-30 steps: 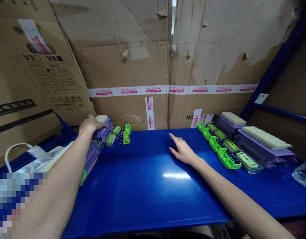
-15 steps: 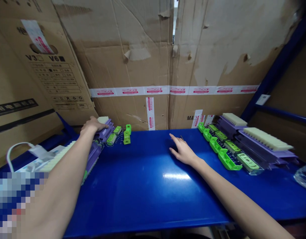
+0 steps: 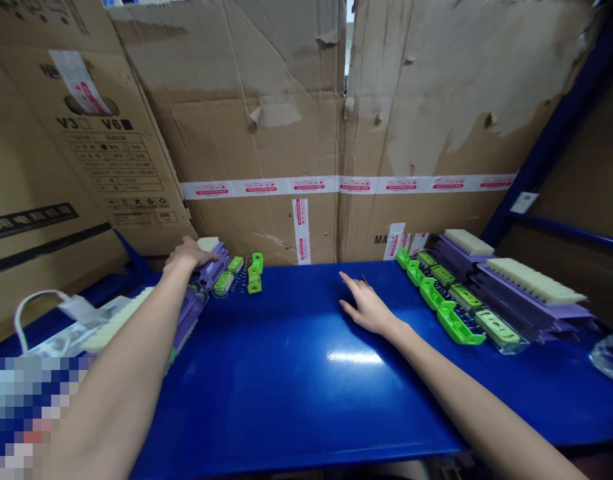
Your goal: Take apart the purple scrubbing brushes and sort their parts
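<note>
At the back left, my left hand is closed over a purple plastic piece with a cream sponge-like pad, thumb along its near side. Beside it lie small light-green pieces in clear casings and bright green clips. My right hand rests on the middle of the blue tabletop, fingers apart and holding nothing I can see. A thin dark stick pokes out behind its fingers, partly hidden. Another purple piece lies under my left forearm, partly covered.
On the right stand more purple pieces with cream pads, a row of clear-cased green pieces and green clips. Cardboard sheets wall the back. A white plug with a cable sits left; clear plastic wrap lies right.
The view has shifted very slightly. Both hands stay in nearly the same places, and nothing has visibly been taken up or let go.
</note>
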Demonstrator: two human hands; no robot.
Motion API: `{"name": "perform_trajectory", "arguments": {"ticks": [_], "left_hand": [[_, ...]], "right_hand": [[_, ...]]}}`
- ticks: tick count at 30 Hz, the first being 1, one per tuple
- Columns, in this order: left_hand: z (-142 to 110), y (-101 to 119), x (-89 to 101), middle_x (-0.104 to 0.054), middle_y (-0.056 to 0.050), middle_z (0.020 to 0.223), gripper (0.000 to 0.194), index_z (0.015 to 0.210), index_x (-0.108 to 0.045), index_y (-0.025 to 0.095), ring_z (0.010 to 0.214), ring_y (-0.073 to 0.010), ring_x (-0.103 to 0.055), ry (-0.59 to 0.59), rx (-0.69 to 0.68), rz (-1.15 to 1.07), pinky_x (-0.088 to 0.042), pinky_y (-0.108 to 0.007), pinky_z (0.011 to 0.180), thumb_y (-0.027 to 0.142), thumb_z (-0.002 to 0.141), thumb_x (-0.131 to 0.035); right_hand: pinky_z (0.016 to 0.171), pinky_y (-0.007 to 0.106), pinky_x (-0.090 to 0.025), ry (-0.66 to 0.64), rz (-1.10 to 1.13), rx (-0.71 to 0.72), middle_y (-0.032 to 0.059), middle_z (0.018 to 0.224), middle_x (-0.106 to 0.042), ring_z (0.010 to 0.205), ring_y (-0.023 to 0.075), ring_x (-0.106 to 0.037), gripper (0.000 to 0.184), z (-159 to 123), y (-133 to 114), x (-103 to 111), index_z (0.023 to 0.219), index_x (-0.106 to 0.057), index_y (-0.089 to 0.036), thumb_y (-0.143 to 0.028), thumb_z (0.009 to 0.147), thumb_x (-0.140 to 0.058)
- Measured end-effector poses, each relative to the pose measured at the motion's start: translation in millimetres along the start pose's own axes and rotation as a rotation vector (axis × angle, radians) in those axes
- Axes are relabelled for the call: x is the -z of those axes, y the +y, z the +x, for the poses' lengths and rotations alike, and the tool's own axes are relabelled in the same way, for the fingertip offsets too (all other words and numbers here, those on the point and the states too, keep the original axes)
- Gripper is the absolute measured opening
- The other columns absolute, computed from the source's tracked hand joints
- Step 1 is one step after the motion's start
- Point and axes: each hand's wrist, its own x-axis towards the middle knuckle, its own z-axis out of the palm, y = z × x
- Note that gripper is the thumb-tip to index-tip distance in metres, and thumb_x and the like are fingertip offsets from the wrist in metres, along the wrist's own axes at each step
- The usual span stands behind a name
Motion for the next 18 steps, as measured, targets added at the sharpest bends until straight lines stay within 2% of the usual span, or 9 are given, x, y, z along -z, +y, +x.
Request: {"name": "perform_trajectory", "arguments": {"ticks": [3, 8, 13, 15, 18], "left_hand": [[-3.8, 5.1, 2.7, -0.052, -0.03, 0.124, 0.084, 0.12, -0.037, 0.003, 0.113, -0.04, -0.053, -0.07, 0.176, 0.001, -0.049, -0.047, 0.08, 0.054, 0.064, -0.072], [-7.3, 11.4, 6.4, -0.051, -0.028, 0.127, 0.082, 0.123, -0.036, 0.004, 0.115, -0.0392, -0.052, -0.082, 0.185, -0.003, -0.047, -0.046, 0.082, 0.052, 0.066, -0.071], [-8.3, 12.5, 5.8, -0.049, -0.029, 0.129, 0.085, 0.125, -0.035, 0.004, 0.117, -0.0404, -0.05, -0.093, 0.209, -0.03, -0.046, -0.046, 0.084, 0.049, 0.064, -0.073], [-12.4, 15.5, 7.6, -0.047, -0.031, 0.13, 0.087, 0.126, -0.035, 0.004, 0.12, -0.042, -0.047, -0.065, 0.208, -0.036, -0.045, -0.049, 0.085, 0.051, 0.063, -0.074], [-21.7, 24.4, 13.6, -0.041, -0.032, 0.133, 0.091, 0.125, -0.037, 0.003, 0.124, -0.0446, -0.04, 0.072, 0.176, -0.037, -0.041, -0.054, 0.09, 0.061, 0.062, -0.07]], "right_hand": [[0.107, 0.05, -0.03, -0.007, -0.005, -0.004, 0.0193, 0.128, -0.053, 0.119, 0.0287, -0.049, 0.065, -0.1, -0.4, 0.2, 0.145, -0.024, -0.009, -0.031, 0.087, -0.043], [0.106, 0.05, -0.031, -0.004, -0.002, 0.0, 0.0181, 0.129, -0.053, 0.119, 0.0281, -0.049, 0.065, -0.3, 0.0, -0.3, 0.146, -0.023, -0.013, -0.031, 0.087, -0.043], [0.107, 0.051, -0.03, -0.017, -0.009, -0.003, 0.0187, 0.129, -0.053, 0.119, 0.0289, -0.049, 0.065, -0.3, -0.6, 0.5, 0.145, -0.024, -0.01, -0.031, 0.087, -0.043], [0.107, 0.05, -0.03, -0.021, -0.008, -0.007, 0.0188, 0.128, -0.053, 0.119, 0.029, -0.048, 0.065, -0.2, -1.2, 1.3, 0.145, -0.024, -0.009, -0.031, 0.087, -0.043], [0.106, 0.05, -0.032, -0.026, -0.006, -0.011, 0.0192, 0.128, -0.053, 0.119, 0.0293, -0.048, 0.065, -0.1, -1.6, 1.8, 0.145, -0.024, -0.008, -0.031, 0.087, -0.043]]}}
